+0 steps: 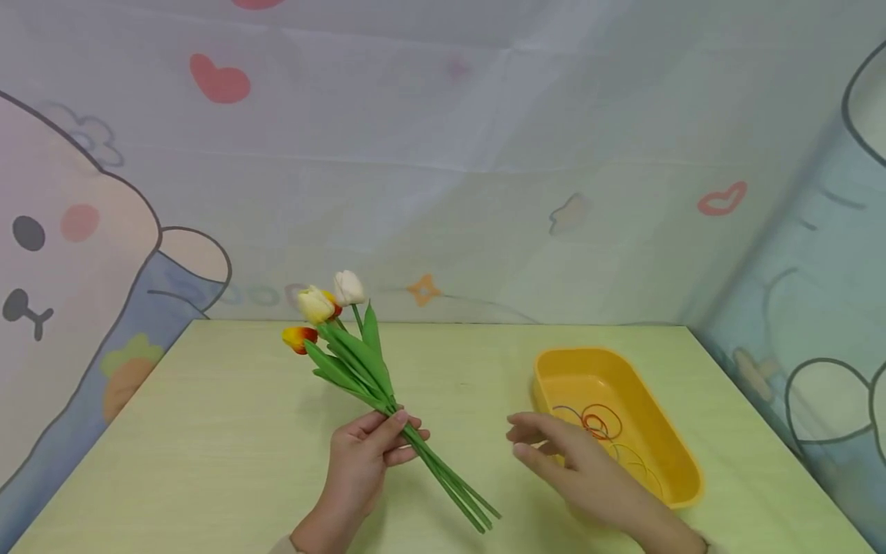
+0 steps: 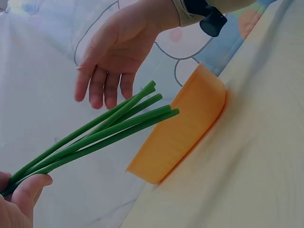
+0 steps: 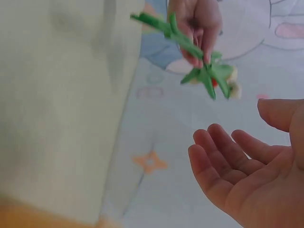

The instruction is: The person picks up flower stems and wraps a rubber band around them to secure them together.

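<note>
- While the left hand (image 1: pixel 360 462) pinches the tulips (image 1: pixel 363 362) by their stems above the table (image 1: pixel 228 431), the blossoms (image 1: pixel 316 305) point toward eleven o'clock, the stem ends (image 2: pixel 166 110) toward four.
- At three o'clock from that hand, the right hand (image 1: pixel 588 471) hangs relaxed, fingers (image 3: pixel 209 168) slightly bent.
- Toward its one o'clock, a yellow basin (image 1: pixel 574 367) holds thin coloured bands (image 1: pixel 594 421).

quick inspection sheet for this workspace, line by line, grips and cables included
Surface: pale yellow-green table
Job's things: tulips in white, cream and red-yellow, lifted off the table; yellow tray standing on it, thin coloured loops inside
Clutter: nothing seen
Left grip: holds the tulips by their stems
Right grip: empty, fingers relaxed, overlapping the tray in the head view
Cables: nothing seen
Surroundings: cartoon-printed backdrop behind the table
</note>
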Demonstrator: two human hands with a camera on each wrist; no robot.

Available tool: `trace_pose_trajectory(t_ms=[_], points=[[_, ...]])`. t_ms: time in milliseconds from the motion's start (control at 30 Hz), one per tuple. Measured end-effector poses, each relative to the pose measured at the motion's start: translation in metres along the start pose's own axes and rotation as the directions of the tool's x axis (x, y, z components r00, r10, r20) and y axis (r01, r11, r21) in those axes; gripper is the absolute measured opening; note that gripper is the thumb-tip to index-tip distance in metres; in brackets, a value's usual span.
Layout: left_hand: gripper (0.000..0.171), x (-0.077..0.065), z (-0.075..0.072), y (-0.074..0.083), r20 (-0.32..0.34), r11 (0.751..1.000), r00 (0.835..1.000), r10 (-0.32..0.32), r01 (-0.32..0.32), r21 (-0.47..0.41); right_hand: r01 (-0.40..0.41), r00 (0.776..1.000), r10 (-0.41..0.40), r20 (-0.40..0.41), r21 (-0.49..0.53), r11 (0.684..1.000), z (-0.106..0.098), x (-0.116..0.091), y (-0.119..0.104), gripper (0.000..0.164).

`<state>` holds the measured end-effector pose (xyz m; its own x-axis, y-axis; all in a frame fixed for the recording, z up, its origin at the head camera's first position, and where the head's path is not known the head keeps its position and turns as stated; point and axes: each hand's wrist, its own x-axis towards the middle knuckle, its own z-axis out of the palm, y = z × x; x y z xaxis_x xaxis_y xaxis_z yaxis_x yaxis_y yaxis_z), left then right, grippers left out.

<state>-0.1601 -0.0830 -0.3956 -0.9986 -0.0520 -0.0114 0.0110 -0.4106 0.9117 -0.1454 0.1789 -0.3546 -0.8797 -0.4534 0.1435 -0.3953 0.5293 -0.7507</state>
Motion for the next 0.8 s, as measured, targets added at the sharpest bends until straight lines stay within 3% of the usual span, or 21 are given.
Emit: trace_pose_trajectory(t_ms=[200, 367, 567, 800], points=[[0.01, 0.0, -0.001, 0.002, -0.003, 1.0, 1.0, 0.004, -0.004, 0.003, 0.037, 0.985, -0.044, -0.165, -0.048, 0.998, -0.024, -0.002, 0.021, 0.028], [0.009, 0.0, -0.001, 0.002, -0.005, 1.0, 1.0, 0.005, -0.005, -0.002, -0.027, 0.97, 0.009, -0.242, -0.073, 0.997, -0.034, -0.007, 0.045, 0.026], [0.009, -0.001, -0.001, 0.002, -0.005, 1.0, 1.0, -0.002, 0.002, -0.003, -0.173, 0.955, 0.146, -0.258, -0.084, 0.981, -0.039, -0.012, 0.072, 0.028], [0.01, -0.001, -0.001, 0.002, -0.001, 1.0, 1.0, 0.012, -0.012, -0.005, -0.251, 0.954, 0.231, -0.193, -0.086, 0.964, -0.042, -0.016, 0.096, 0.028]])
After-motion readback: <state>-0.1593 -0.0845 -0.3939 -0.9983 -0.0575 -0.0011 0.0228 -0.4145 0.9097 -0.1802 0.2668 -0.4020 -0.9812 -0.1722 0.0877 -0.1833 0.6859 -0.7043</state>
